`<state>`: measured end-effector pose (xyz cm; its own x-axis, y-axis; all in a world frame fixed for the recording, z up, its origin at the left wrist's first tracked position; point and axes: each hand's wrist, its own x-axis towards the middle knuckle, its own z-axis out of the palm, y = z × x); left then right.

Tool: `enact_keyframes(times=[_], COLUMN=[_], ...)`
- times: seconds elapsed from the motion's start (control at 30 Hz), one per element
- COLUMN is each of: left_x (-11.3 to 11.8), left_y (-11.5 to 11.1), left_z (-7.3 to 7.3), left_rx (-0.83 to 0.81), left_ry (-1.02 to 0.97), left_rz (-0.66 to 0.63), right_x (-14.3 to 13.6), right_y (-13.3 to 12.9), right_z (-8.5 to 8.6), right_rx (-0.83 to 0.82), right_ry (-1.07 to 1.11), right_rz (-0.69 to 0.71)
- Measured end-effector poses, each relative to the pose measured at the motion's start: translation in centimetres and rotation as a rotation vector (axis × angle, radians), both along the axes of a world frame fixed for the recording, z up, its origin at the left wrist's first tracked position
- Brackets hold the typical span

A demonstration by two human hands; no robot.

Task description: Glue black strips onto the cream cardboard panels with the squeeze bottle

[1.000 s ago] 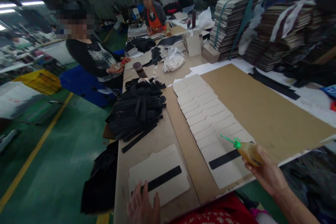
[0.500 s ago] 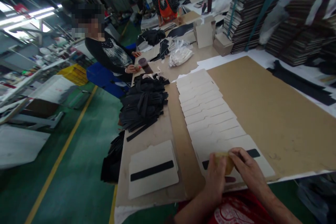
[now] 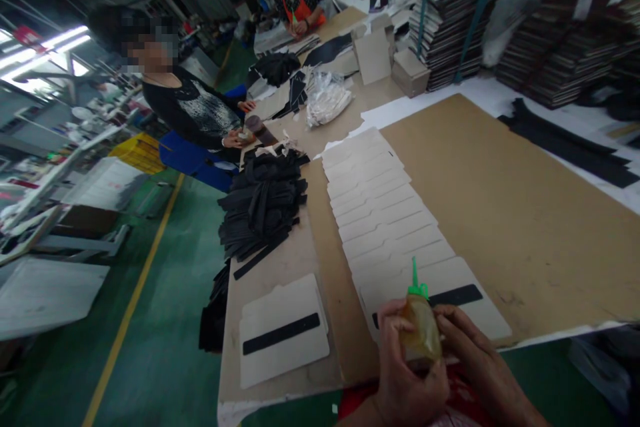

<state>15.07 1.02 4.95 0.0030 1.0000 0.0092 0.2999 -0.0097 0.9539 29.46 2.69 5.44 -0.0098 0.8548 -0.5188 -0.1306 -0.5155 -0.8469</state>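
A soft bottle [image 3: 425, 330] of amber liquid is held between the two hands, which are brought together around it at the near edge of the surface [image 3: 293, 260]. It is gripped on one side by the left hand [image 3: 407, 370] and pressed on the other by the right hand [image 3: 465, 340]. Its green nozzle [image 3: 415, 273] is pointed up and away from the hands; whether the bottle is rested on anything cannot be told.

Just beyond the hands, a row of pale boards [image 3: 385, 197] is laid out, each one partly overlapped by the next. Across the nearest board a black strip [image 3: 456, 295] is laid, its middle hidden by the bottle and the hands. To the left of the hands, another pale board [image 3: 287, 361] is set near the surface's edge, crossed by a second black strip [image 3: 281, 333]. Farther off on that side, a heap of black strips [image 3: 263, 203] is piled.

To the right of the row, and beyond the hands, a wide brown sheet [image 3: 495, 187] is spread. Well past the hands, a clear plastic bag [image 3: 327, 103] is placed, and tall stacks of boards [image 3: 450, 13] are seen to its right.
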Motion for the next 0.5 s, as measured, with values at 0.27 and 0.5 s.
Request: enact_keyframes(times=[0.27,0.5], left_x=[2.3,1.9], left_y=[0.3,0.4], left_z=[-2.7,-1.7], left_rx=[0.308,0.328], left_ry=[0.387,0.365], left_rz=[0.109,-0.248], right_x=[-0.7,1.0], right_y=[-0.7,0.6], right_z=[-2.5,-1.8], right_rx=[-0.092,-0.078], right_ry=[0.433,0.372], right_rz=[-0.03,-0.162])
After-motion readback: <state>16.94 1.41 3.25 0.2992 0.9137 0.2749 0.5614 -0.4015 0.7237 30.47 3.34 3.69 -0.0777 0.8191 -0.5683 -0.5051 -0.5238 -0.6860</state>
